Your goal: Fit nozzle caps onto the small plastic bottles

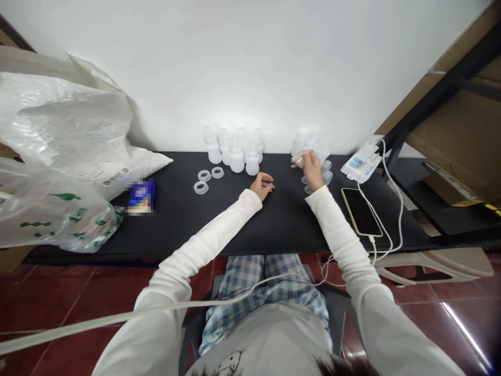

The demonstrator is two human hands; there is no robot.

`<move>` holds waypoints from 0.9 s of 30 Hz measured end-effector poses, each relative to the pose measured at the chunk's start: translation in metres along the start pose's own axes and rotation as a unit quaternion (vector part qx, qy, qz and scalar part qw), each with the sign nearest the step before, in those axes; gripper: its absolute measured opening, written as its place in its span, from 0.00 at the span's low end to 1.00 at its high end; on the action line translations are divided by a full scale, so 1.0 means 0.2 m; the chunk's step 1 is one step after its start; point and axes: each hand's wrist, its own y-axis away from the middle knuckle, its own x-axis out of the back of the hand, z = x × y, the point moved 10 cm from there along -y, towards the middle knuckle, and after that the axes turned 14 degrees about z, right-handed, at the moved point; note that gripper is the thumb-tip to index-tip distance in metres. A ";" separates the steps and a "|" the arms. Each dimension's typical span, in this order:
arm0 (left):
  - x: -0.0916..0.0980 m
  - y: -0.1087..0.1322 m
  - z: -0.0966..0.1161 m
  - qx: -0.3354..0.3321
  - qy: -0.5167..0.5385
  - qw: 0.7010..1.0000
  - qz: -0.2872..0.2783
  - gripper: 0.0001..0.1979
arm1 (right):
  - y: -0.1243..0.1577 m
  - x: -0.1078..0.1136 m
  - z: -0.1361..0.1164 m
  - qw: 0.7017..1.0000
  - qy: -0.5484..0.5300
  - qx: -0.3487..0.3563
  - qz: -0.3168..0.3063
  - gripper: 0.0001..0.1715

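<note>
My left hand [261,186] rests on the black table [274,219] with its fingers curled; whether it holds anything is unclear. My right hand [310,165] is raised slightly at the back right, fingers pinched on a small clear plastic piece [297,159]. Several clear plastic caps [324,175] lie just right of that hand. A group of several white plastic bottles [235,149] stands against the wall, left of my right hand. Three clear rings [207,180] lie on the table left of my left hand.
Large plastic bags [58,156] fill the table's left end, with a small blue packet [141,196] beside them. A phone [360,211] on a white cable and a white charger box [362,162] lie at the right. A shelf frame [438,94] stands further right.
</note>
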 end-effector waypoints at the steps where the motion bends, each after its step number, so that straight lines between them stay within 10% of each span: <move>1: 0.00 0.00 0.01 -0.003 -0.012 1.000 -0.001 0.13 | -0.06 0.05 -0.02 0.999 0.015 0.002 0.029 0.21; 6: 0.01 0.01 0.02 0.002 -0.023 1.000 0.010 0.11 | -0.30 0.18 -0.21 0.963 0.216 0.130 0.098 0.10; 11: 0.02 0.01 0.01 0.009 -0.025 0.999 0.023 0.10 | -0.41 0.07 -0.10 0.941 0.316 0.113 0.039 0.12; 22: 0.00 0.00 0.01 -0.030 -0.079 0.996 0.013 0.12 | -0.26 -0.10 -0.04 0.888 0.406 0.211 -0.033 0.10; 27: -0.01 -0.01 -0.02 -0.066 -0.108 0.992 -0.007 0.13 | -0.14 -0.13 -0.12 0.913 0.352 0.206 -0.019 0.09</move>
